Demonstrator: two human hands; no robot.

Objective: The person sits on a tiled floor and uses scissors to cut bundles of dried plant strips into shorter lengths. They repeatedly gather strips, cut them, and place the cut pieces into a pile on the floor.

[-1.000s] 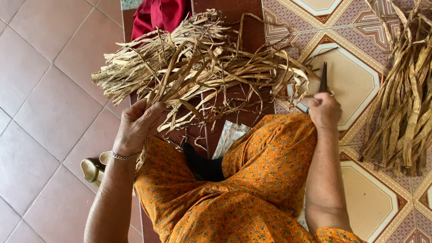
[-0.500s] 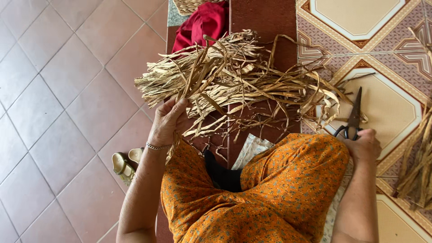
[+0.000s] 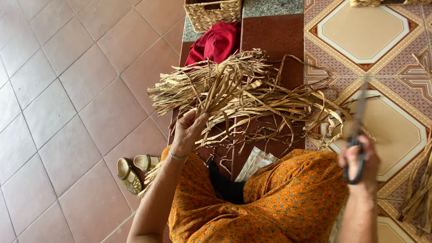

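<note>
Far left of frame: plain pink floor tiles [image 3: 58, 90], nothing on them but a pair of pale sandals [image 3: 135, 168] at lower left, just beside the left forearm.

Left of centre: left hand [image 3: 188, 130] raised, fingers closed around a bunch of dried leaf strips [image 3: 234, 94], gripping near the cut ends. Strips fan out across mid-frame, tangled, some curling down past the wrist. Thin bracelet [image 3: 178, 156] on that wrist.

Top centre: woven basket [image 3: 212, 13] at the upper edge, red cloth [image 3: 216, 42] just below it, touching the upper side of the bundle. Dark brown step [image 3: 274, 40] runs down the middle under all of it.

Lower centre: orange patterned skirt [image 3: 270, 202] over folded legs; a flat printed packet [image 3: 255, 163] and something black tucked between the knees, too hidden to identify.

Right of centre: right hand [image 3: 360, 159] closed on black-handled scissors [image 3: 357, 135], blades pointing up toward the loose strip ends. Motion-blurred, so blade gap cannot be told. Scissors near the strips; contact not clear.

Far right: patterned tan floor tiles [image 3: 360, 27], more dried strips [image 3: 420, 193] piled at the right edge, well apart from the held bundle.

Progress, judged from layout: bundle gathered and held, ends ragged and uneven, no cut pieces visible on the floor below. Looks like trimming hardly started; side pile apparently untouched.
</note>
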